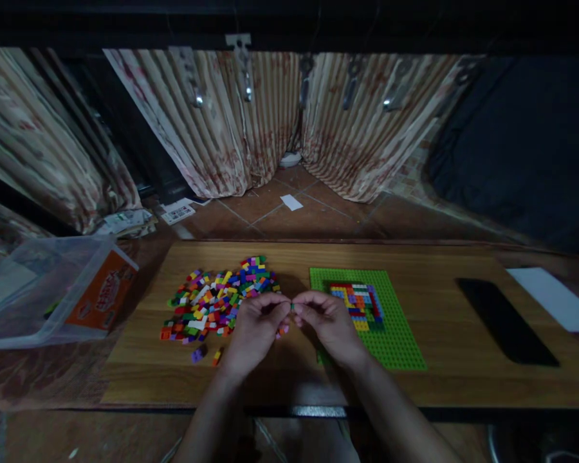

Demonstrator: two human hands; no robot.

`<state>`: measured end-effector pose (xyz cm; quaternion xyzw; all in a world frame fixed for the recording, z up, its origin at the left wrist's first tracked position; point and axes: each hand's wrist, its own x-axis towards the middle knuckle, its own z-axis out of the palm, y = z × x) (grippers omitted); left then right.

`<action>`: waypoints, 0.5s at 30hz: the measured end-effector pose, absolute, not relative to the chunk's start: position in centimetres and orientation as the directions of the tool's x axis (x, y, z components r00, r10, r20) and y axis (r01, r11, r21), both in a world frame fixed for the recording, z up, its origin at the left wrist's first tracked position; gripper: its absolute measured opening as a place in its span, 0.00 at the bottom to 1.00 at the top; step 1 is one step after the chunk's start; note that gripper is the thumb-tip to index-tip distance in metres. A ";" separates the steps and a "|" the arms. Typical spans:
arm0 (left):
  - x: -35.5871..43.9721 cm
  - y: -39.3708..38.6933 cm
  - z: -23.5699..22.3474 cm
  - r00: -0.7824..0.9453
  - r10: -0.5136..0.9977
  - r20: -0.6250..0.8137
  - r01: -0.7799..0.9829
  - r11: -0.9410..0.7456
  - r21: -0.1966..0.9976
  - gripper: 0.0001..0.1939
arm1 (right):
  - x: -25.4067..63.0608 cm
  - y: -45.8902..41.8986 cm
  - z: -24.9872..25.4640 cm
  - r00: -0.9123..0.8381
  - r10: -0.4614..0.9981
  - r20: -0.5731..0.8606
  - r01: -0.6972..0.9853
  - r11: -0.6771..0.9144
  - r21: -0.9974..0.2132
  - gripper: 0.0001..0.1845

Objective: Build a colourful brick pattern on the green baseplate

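My left hand [260,325] and my right hand [329,321] meet fingertip to fingertip over the middle of the table. Both pinch a tiny dark green toy brick [292,307], mostly covered by the fingers. Left of my hands spreads a pile of mixed coloured toy bricks [212,296], partly hidden behind my left hand. To the right lies a green studded baseplate [400,334], bearing a low block of multicoloured bricks [357,299]. My right hand and forearm cover the baseplate's near left part.
A clear plastic bin [29,321] with an orange label stands left of the wooden table [439,308]. Two small bricks, one purple [197,354], lie in front of the pile. A black flat object [506,321] and a white sheet [554,299] lie on the right. Striped curtains [260,122] hang beyond.
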<state>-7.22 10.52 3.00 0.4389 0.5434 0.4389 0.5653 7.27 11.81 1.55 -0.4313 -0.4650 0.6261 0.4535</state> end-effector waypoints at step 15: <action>-5.6 11.0 1.5 -0.048 0.997 0.055 0.576 -0.018 0.817 0.10 | 17.2 12.3 2.4 0.069 0.995 -0.069 -0.033 -0.067 -0.997 0.14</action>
